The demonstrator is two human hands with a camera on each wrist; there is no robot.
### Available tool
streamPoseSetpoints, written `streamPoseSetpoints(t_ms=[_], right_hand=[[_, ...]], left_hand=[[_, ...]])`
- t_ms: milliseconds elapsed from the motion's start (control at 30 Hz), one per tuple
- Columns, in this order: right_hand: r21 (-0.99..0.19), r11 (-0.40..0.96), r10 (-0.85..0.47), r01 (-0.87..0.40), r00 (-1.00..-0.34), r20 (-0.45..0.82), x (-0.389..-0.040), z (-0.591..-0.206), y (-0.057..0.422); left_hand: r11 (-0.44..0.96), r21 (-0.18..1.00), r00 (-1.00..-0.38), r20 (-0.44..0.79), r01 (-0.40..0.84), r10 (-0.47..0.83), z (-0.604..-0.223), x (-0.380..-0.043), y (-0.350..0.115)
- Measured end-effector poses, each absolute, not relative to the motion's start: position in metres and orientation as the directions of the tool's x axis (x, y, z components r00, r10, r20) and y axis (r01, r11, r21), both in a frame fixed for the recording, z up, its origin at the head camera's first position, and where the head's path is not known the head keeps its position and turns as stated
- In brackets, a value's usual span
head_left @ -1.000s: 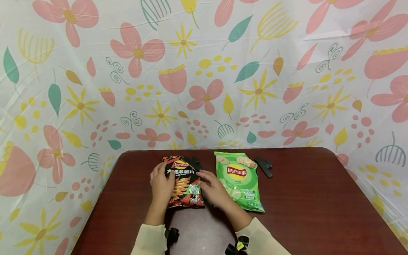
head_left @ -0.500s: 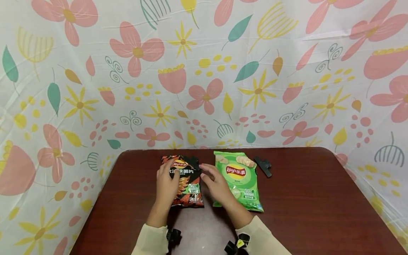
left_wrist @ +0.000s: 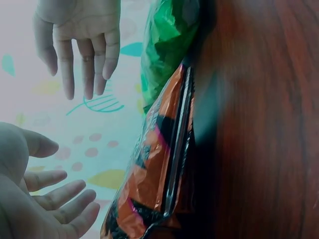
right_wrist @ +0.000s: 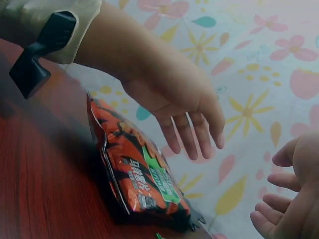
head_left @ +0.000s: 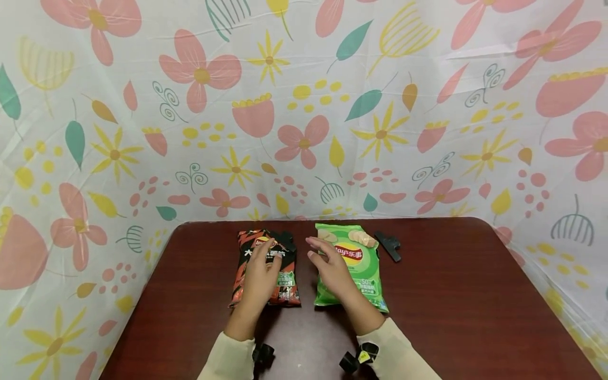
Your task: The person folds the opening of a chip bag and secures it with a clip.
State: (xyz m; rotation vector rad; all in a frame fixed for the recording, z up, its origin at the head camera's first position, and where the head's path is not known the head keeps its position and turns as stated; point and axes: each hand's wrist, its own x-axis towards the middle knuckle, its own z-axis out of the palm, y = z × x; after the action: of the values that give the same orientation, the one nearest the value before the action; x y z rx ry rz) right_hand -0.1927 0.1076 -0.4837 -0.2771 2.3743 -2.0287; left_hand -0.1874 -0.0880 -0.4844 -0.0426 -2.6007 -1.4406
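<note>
Above a black-and-orange Lay's chip bag [head_left: 283,287] my left hand [head_left: 258,279] hovers with relaxed, extended fingers, covering part of the print. In the right wrist view a gap shows between that hand and the bag. My right hand [head_left: 334,272] is held over the left side of a green Lay's chip bag [head_left: 368,264], fingers loosely extended and holding nothing. The palms face each other in the left wrist view. A black clip [head_left: 286,240] is at the top right corner of the black-and-orange bag. Both bags lie side by side, logos up.
A second black clip [head_left: 389,246] lies on the dark red wooden table [head_left: 451,295], just right of the green bag's top. Behind the table's far edge hangs a flower-patterned cloth [head_left: 304,105]. Each wrist wears a small black camera mount [head_left: 359,358].
My left hand has come off the black-and-orange bag and moved toward its middle. The right hand has left that bag's right side and shifted right, over the green bag.
</note>
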Motion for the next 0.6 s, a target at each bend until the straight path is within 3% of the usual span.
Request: streamPoseSetpoints(t_ms=[600], right_hand=[[-0.966, 0.224, -0.075, -0.127, -0.991, 0.112, -0.195, -0.484, 0.144]], left_hand=[[0.526, 0.829, -0.982, 0.165, 0.187, 0.089, -0.497, -0.186, -0.060]])
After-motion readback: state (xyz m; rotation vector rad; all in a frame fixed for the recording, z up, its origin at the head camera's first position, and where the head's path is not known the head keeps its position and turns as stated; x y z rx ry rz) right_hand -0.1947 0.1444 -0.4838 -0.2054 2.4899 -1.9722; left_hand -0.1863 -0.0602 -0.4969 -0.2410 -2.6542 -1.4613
